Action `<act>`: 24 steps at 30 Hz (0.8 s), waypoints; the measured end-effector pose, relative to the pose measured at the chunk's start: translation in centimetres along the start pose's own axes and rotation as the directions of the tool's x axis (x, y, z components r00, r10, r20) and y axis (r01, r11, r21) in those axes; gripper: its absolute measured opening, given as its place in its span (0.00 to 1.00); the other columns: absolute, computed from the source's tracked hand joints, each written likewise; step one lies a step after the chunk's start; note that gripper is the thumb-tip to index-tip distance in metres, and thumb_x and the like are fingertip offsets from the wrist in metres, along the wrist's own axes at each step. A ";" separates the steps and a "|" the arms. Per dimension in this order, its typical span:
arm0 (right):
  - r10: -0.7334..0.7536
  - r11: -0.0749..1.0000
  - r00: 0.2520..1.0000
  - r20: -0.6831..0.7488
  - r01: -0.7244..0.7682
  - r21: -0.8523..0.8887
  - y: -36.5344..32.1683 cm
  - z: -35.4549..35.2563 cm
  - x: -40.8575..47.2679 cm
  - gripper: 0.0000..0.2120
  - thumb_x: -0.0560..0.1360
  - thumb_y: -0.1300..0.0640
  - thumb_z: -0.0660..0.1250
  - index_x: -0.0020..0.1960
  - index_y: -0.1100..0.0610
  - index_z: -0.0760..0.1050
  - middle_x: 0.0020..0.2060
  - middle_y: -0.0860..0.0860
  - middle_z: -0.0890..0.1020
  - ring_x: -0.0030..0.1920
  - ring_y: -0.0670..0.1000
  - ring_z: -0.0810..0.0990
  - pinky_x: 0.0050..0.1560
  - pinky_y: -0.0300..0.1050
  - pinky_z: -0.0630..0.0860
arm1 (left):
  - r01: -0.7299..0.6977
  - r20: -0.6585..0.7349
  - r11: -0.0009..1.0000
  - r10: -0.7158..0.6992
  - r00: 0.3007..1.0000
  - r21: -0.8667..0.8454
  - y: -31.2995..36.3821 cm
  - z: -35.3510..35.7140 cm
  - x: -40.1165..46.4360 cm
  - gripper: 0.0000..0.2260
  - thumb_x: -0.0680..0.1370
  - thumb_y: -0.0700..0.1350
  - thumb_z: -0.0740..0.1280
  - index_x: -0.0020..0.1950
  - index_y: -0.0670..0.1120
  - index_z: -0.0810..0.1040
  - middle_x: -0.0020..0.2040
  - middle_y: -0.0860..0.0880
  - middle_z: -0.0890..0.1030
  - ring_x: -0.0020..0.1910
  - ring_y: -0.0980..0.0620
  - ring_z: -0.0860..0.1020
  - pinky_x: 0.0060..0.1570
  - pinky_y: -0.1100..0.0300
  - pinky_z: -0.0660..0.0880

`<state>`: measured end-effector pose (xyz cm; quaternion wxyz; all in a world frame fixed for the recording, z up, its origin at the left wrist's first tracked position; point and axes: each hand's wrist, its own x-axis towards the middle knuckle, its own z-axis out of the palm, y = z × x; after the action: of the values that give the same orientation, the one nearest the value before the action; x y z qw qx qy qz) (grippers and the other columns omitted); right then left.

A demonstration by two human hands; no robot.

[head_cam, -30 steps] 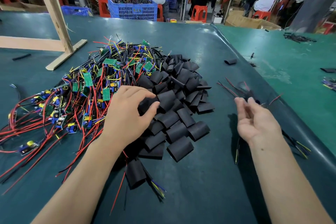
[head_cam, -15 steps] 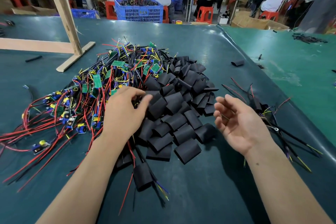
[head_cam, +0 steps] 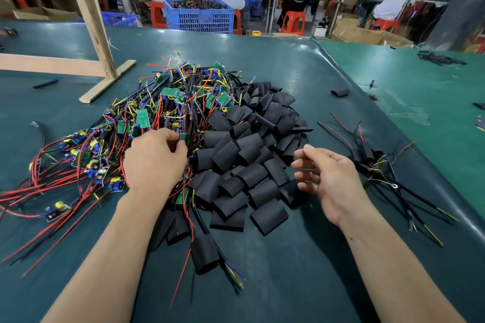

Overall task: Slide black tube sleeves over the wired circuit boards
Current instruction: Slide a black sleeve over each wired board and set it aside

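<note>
Covering the bench, a dark green mat (head_cam: pixel 288 283) is seen; seated workers occupy the background. A small green circuit board (head_cam: pixel 183 137) is pinched by the left hand (head_cam: pixel 154 162) fingertips, its long axis unclear. Black tube sleeves (head_cam: pixel 252 162) lie between both hands. The right hand (head_cam: pixel 330 181) is held loosely curled, empty.

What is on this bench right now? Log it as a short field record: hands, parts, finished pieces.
left hand: fingers closed on a small green board at the edge of the wired boards pile
right hand: open, empty, hovering beside the black sleeves
black sleeves: loose heap at table centre
sleeved boards: small bunch to the right of the right hand; one more near the front
stray sleeve: lying alone, far right
table: dark green mat
</note>
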<state>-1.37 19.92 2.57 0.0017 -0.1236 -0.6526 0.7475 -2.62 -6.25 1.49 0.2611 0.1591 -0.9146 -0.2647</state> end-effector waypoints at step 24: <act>-0.051 0.993 0.828 0.559 -0.020 0.120 -0.1 1.6 -1.9 0.25 0.71 0.40 0.67 0.56 0.60 0.80 0.45 0.56 0.84 0.34 0.51 0.82 0.28 0.41 0.77 | -0.800 -0.416 0.408 0.697 0.584 -0.441 5.6 -1.0 -4.5 0.09 0.78 0.33 0.68 0.54 0.45 0.79 0.56 0.50 0.82 0.57 0.51 0.80 0.56 0.54 0.76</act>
<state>0.13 18.10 3.18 -0.1764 0.1069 -0.5791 0.7888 0.72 -0.17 3.61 0.4620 -0.3356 -0.7313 -0.3731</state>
